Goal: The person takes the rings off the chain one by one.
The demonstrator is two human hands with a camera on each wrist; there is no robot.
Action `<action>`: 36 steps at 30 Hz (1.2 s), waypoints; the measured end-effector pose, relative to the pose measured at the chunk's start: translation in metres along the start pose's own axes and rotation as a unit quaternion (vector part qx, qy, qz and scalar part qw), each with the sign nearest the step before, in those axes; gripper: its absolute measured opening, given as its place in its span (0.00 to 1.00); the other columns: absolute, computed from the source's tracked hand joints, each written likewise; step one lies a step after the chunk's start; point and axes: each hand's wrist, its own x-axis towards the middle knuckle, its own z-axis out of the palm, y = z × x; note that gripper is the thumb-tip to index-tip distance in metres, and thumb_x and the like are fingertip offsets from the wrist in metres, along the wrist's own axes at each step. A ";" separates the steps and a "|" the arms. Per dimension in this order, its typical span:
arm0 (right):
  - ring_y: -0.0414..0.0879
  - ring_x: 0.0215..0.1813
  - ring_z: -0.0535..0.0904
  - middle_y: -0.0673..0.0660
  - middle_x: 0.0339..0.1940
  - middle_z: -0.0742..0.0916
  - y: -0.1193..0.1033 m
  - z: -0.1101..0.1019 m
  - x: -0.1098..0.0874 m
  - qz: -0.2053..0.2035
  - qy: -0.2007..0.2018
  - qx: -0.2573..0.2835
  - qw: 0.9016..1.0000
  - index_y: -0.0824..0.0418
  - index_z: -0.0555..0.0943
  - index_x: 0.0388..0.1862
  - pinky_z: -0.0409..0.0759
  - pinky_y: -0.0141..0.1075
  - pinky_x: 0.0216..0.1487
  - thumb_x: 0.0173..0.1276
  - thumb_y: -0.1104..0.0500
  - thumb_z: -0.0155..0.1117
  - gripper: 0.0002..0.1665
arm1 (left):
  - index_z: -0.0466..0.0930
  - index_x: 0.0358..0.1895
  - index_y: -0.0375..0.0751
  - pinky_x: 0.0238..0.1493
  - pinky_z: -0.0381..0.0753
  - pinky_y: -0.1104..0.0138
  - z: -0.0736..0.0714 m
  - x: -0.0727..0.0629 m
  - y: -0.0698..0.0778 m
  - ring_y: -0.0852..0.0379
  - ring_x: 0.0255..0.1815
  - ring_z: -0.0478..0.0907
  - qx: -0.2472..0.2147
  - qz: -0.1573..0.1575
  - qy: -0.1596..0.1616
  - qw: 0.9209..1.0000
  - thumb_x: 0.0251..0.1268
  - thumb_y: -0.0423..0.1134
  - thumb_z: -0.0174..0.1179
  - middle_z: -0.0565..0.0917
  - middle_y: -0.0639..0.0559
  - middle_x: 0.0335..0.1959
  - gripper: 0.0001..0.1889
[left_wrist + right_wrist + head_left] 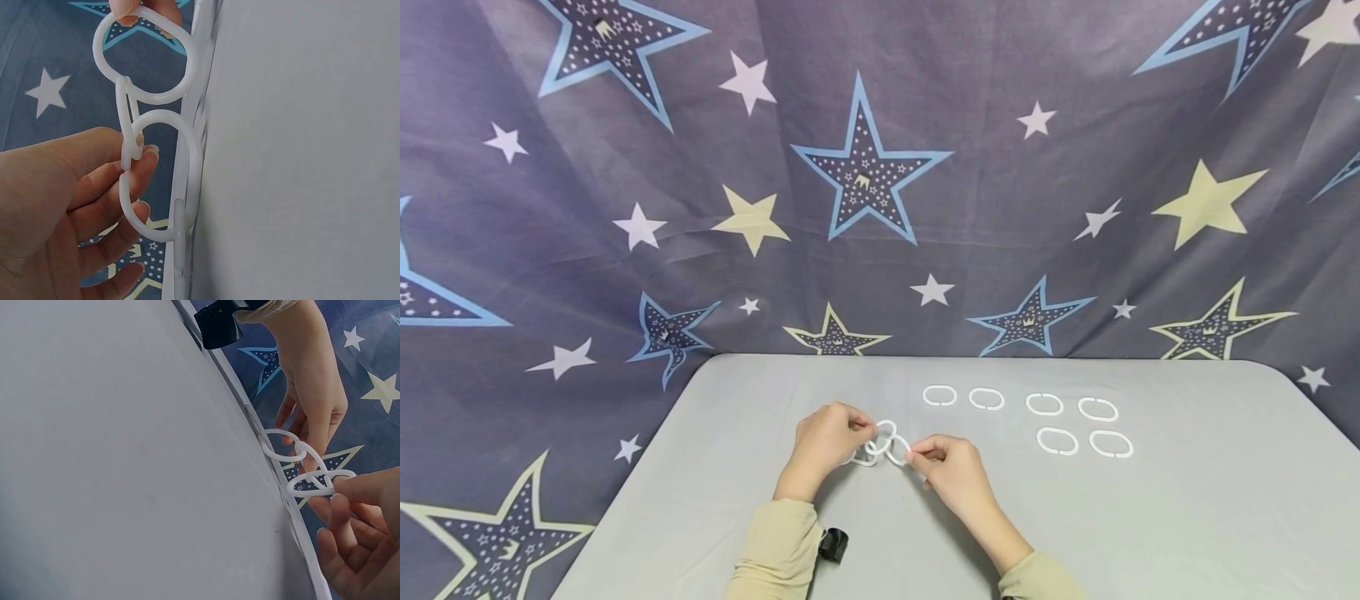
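Observation:
White oval plastic chain links hang joined together between the two hands. My left hand (827,437) pinches one link (120,112) between thumb and fingertips, its other fingers loosely bent. Through that link passes an end link (97,53), which my right hand (952,475) pinches at its far edge. On the other side, a lower link (197,169) hangs below my left fingertips, with a further link (180,244) hooked through its bottom. In the right wrist view the right thumb and fingers (362,490) hold the end link, partly covering it.
Several loose white links (924,396) lie in two rows on the grey table (1195,500), right of the hands and further back. A black strap piece (833,545) sits at the left sleeve (778,542). A star-patterned cloth (970,217) hangs behind the table.

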 end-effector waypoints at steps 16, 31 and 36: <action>0.48 0.18 0.80 0.59 0.25 0.88 -0.005 -0.003 0.004 0.016 0.019 -0.007 1.000 0.65 0.87 0.33 0.73 0.31 0.16 0.60 0.65 0.72 0.04 | 0.90 0.34 0.56 0.38 0.75 0.57 -0.009 0.002 -0.010 0.63 0.31 0.80 0.010 -0.006 0.008 1.000 0.61 0.47 0.66 0.85 0.66 0.27 0.05; 0.49 0.21 0.81 0.56 0.27 0.88 -0.002 -0.015 0.009 0.028 0.044 -0.006 0.999 0.64 0.86 0.35 0.77 0.37 0.16 0.61 0.66 0.71 0.04 | 0.90 0.34 0.56 0.37 0.75 0.59 -0.010 0.000 -0.005 0.64 0.29 0.79 0.012 -0.014 0.024 1.000 0.62 0.47 0.66 0.85 0.66 0.27 0.04; 0.51 0.20 0.81 0.56 0.27 0.88 -0.003 -0.020 0.010 0.019 0.047 -0.015 0.999 0.65 0.86 0.35 0.76 0.35 0.16 0.61 0.67 0.71 0.03 | 0.90 0.34 0.56 0.36 0.76 0.59 -0.011 -0.001 -0.004 0.63 0.30 0.80 0.019 -0.006 0.032 0.999 0.62 0.47 0.66 0.85 0.65 0.27 0.05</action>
